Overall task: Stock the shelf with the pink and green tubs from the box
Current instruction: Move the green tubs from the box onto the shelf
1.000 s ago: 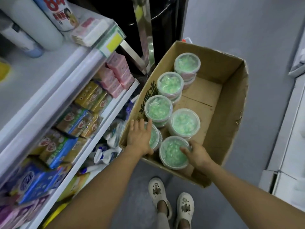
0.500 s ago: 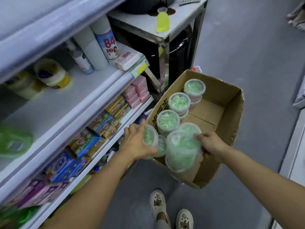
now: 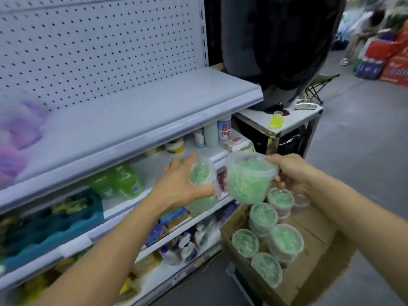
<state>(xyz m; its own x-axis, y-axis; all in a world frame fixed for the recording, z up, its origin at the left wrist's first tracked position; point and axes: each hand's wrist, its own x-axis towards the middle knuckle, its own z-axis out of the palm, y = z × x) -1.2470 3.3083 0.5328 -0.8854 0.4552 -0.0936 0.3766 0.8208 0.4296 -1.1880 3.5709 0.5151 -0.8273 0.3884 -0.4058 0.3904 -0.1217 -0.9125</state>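
Left hand (image 3: 178,184) curled round a green tub (image 3: 202,173), right hand (image 3: 289,173) gripping another green tub (image 3: 249,180) by its rim. Both held above the box (image 3: 309,261), level with the shelf (image 3: 154,160). Left tub nearer the shelf, tilted sideways.

I see a pegboard back panel (image 3: 99,45) at upper left. Green bottles (image 3: 119,182) stand near a teal tray (image 3: 55,226). A white can marked 84 (image 3: 224,130) is just beside a small white table (image 3: 293,120), which carries a yellow cup (image 3: 277,120) and a big black object (image 3: 276,45).
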